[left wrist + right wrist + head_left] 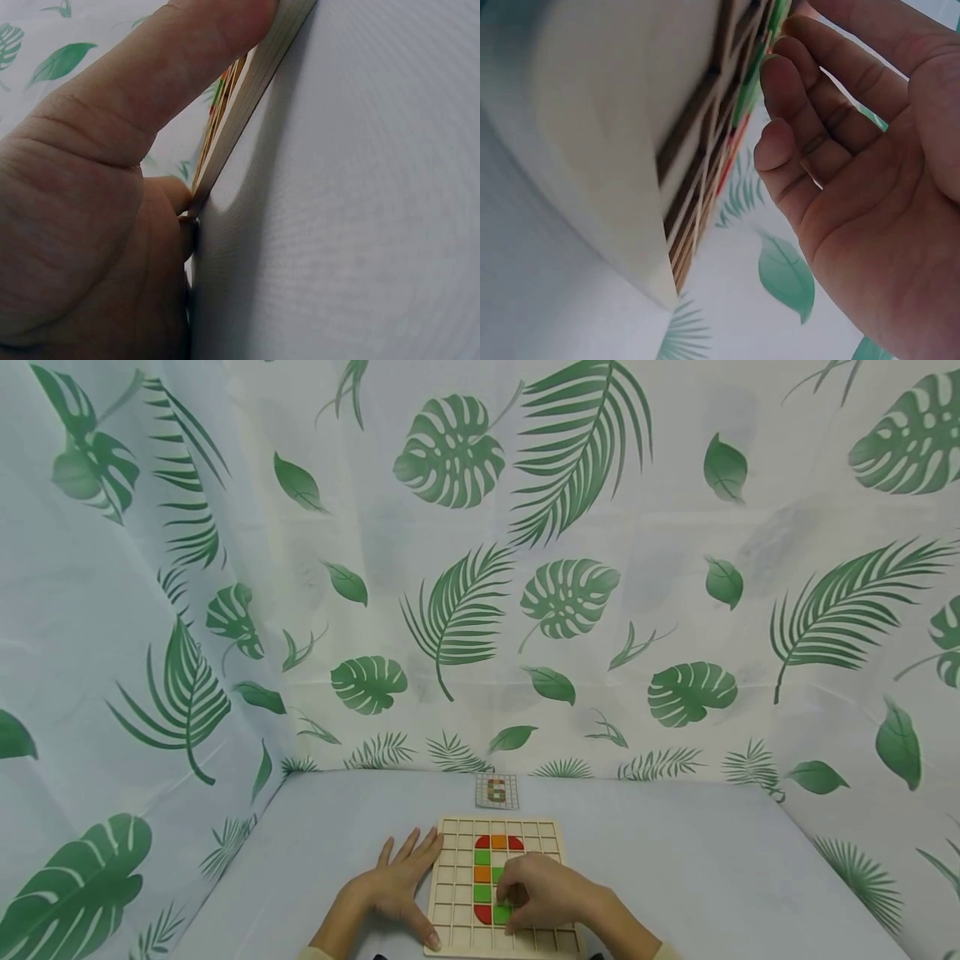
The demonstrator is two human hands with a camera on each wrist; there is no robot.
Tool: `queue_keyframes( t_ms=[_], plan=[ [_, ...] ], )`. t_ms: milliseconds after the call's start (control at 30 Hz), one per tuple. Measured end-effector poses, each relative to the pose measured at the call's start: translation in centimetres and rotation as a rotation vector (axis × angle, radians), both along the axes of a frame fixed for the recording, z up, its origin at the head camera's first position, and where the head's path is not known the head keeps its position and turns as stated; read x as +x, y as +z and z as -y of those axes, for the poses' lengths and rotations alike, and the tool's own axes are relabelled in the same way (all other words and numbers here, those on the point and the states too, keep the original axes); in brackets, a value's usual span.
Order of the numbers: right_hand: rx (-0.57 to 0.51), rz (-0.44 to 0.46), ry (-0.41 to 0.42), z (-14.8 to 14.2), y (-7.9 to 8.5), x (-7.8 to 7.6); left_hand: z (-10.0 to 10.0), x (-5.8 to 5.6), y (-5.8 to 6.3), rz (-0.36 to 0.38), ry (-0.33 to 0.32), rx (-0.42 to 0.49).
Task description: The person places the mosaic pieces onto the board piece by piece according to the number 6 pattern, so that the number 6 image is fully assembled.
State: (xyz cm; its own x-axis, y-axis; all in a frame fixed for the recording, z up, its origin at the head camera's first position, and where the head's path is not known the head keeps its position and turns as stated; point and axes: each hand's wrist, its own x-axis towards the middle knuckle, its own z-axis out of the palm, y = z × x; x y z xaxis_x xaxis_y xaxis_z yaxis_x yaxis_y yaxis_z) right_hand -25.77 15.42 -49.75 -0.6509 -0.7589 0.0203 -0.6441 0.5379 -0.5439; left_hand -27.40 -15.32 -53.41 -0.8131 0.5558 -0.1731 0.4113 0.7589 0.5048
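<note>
A wooden grid board [459, 913] lies on the table, with red, orange and green tiles set in some of its squares. My left hand [401, 881] spreads along the board's left side, fingertips at the upper left edge and thumb on the lower left corner. In the left wrist view the thumb [180, 60] rests against the board's side. Over the lower middle of the board, my right hand [543, 893] pinches a green tile [501, 915] at a square beside a red rounded tile [482, 914]. Its other fingers [784, 82] curl loosely, and the hand covers part of the grid.
Behind the board lies a small card [497, 792] printed with a grid and a coloured pattern. White cloth [480, 527] with green leaf prints hangs at the back and sides. The table [675, 860] has a pale surface.
</note>
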Motion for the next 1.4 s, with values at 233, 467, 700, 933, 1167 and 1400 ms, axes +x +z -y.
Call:
queue_keyframes(
  t_ms=[233, 467, 700, 933, 1167, 1400],
  plan=[
    [-0.083, 0.058, -0.044, -2.0, 1.0, -0.4, 0.0, 0.0, -0.1, -0.001, -0.003, -0.005],
    [-0.121, 0.113, -0.105, -5.4, 2.0, -1.3, -0.1, 0.0, -0.1, 0.002, 0.002, -0.012],
    [-0.09, 0.172, -0.14, -7.8, 3.1, -1.3, 0.0, -0.1, -0.2, 0.003, 0.006, -0.011],
    [-0.068, 0.23, -0.163, -9.4, 2.9, -1.5, -0.1, -0.2, -0.3, 0.011, 0.003, -0.007],
    [-0.038, 0.255, -0.181, -10.7, 2.6, -1.5, -0.2, 0.1, 0.0, 0.01, 0.01, -0.004],
    [0.02, 0.266, -0.22, -11.4, 2.4, -1.4, -0.1, -0.1, -0.2, 0.007, 0.014, -0.015]
  ],
)
